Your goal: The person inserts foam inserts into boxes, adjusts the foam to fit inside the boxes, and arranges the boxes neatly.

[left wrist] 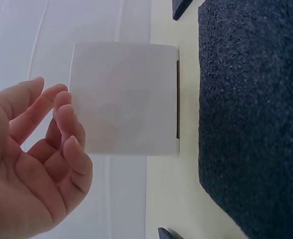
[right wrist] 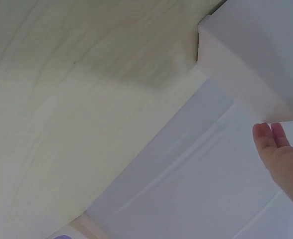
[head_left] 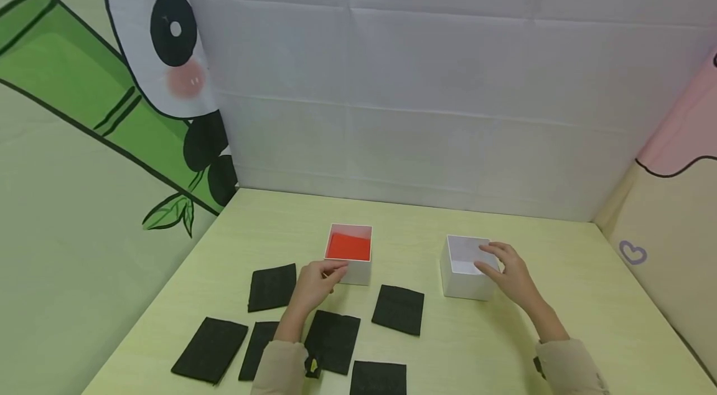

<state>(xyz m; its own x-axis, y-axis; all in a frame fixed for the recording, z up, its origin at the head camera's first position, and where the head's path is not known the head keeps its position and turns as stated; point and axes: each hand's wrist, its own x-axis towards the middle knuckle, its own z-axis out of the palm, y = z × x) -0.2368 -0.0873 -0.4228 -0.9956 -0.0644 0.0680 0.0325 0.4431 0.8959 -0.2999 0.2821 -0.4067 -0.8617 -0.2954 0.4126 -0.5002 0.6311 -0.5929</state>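
Note:
A white open-topped box (head_left: 355,272) stands toward the back left of the table, with a flat red piece (head_left: 348,247) inside it. In front of its near wall hangs my left hand (head_left: 315,286), fingers loosely bent and holding nothing; the left wrist view shows the fingertips close to the white box (left wrist: 126,99). A second white box (head_left: 466,285) is farther right, its pale inside showing. My right hand (head_left: 510,274) hovers at that box's right rim, thumb and fingers apart with nothing between them. Whether it touches the rim, I cannot tell.
Several black squares lie around my left forearm, among them one at the far left (head_left: 210,350), one behind the wrist (head_left: 272,287) and one between the boxes (head_left: 398,310). A white backdrop (head_left: 414,102) rises behind the pale wooden table (head_left: 409,221).

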